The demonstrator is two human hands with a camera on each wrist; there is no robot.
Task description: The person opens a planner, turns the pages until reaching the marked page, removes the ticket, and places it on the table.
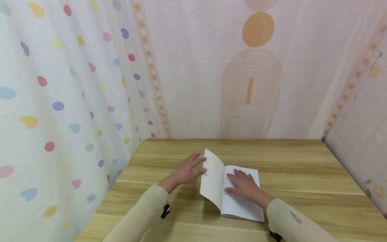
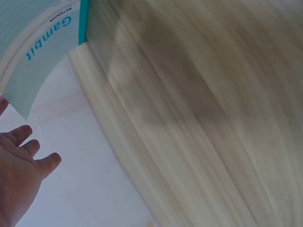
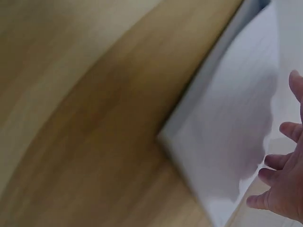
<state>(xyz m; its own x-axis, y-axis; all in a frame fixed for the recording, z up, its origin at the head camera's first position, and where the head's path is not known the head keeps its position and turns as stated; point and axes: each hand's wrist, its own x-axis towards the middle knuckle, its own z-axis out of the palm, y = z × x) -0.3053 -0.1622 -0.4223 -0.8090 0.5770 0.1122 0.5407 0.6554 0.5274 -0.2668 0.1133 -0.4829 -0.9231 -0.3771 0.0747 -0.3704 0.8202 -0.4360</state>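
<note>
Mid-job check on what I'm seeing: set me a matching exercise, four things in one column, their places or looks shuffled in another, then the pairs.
1. Left hand
2. Table
3. Cover
4. Right hand

A. Over the lined page
B. Raised, lettered "Gambit"
C. At the outer edge of the cover
D. Wood-grained

Pairs: 1-C, 2-D, 3-B, 4-A

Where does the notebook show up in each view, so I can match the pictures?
Head: the notebook lies open in the lower half, just right of centre.
Left wrist: in the top left corner, part of it only, with the word "Gambit" showing.
Right wrist: right of centre, white pages slanting up to the top edge.
Shared landmark: the wood-grain table.
</note>
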